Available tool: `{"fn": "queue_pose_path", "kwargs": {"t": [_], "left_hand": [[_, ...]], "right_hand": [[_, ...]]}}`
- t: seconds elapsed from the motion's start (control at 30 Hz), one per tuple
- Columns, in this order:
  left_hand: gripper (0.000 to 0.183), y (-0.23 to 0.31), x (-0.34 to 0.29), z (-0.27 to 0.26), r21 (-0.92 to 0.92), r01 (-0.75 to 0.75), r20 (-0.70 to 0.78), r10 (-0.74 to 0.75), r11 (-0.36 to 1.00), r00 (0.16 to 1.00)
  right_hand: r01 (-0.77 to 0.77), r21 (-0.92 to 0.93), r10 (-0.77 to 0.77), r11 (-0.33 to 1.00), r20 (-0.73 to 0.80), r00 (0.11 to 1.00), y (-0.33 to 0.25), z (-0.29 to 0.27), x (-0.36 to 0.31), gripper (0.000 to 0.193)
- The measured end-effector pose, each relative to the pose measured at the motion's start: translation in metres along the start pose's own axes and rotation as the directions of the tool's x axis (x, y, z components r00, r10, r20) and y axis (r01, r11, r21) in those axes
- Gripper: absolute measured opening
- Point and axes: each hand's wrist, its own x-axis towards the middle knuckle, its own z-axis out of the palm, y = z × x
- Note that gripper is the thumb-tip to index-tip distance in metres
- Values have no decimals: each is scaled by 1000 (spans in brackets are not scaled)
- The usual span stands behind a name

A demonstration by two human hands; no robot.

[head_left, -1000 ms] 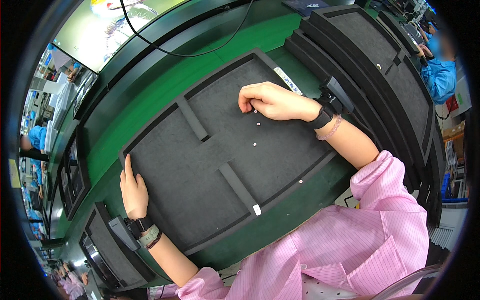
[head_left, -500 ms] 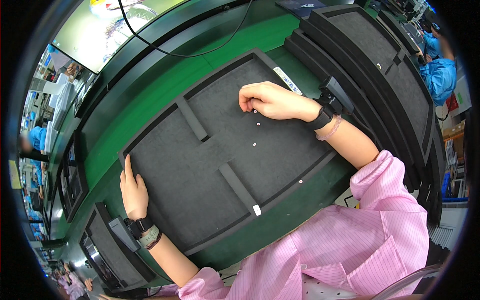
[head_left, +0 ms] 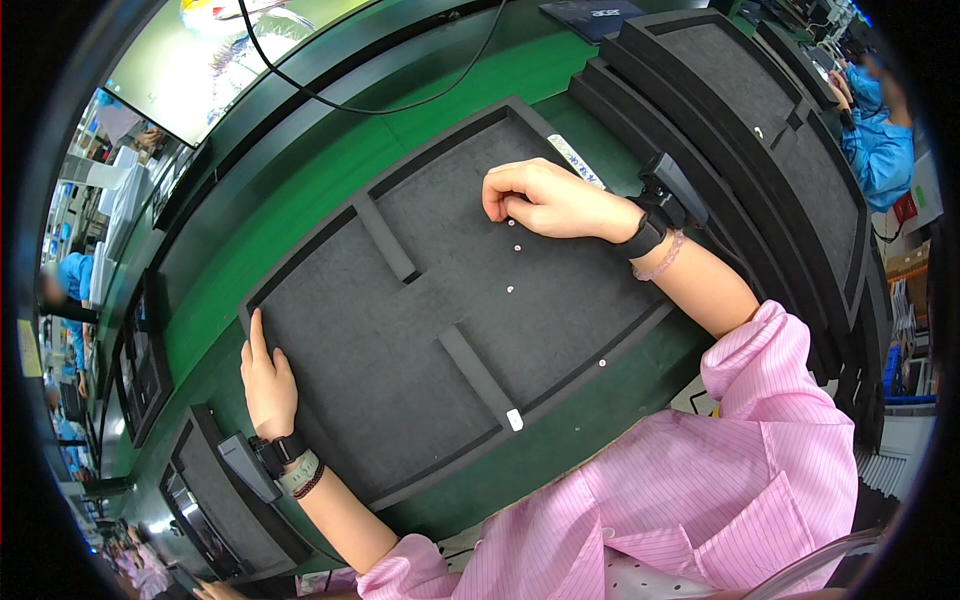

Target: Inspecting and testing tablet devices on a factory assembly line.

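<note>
A black foam tray [head_left: 400,335] with two raised divider strips lies on the green bench in front of me. My left hand [head_left: 269,388] rests along its left edge, fingers stretched out. Over the far right part of the tray, my right hand [head_left: 535,198] is closed with its fingers curled down. Its fingertips are hidden, so what they hold, if anything, does not show. Just below them sits a tiny whitish round piece [head_left: 511,223]. Similar pieces [head_left: 517,248] lie nearer to me on the foam, and one small piece [head_left: 602,363] is on the tray's near rim.
A stack of black foam trays [head_left: 745,110] stands at the right. Another foam tray [head_left: 235,480] holding a dark glossy panel is at the lower left. A black cable [head_left: 400,110] hangs over the far side, before a lit screen [head_left: 215,70]. A co-worker in blue [head_left: 880,150] sits far right.
My right hand has shifted very slightly to the right, still closed above the tray. My left hand stays in place. The co-worker at the far right has moved their arms.
</note>
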Motion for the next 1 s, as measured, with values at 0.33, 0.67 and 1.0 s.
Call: {"fn": "queue_pose_path", "kwargs": {"t": [0.33, 0.67, 1.0], "left_hand": [[60, 0, 0, 0, 3, 8, 4, -8, 1000, 1000], [60, 0, 0, 0, -12, 2, 2, -2, 1000, 1000], [60, 0, 0, 0, -6, 3, -1, -3, 1000, 1000]], "right_hand": [[24, -14, -24, 1000, -24, 999, 0, 0, 0, 13], [18, -34, -16, 999, 35, 999, 1, 0, 0, 14], [40, 20, -38, 999, -92, 995, 8, 0, 1, 12]]}}
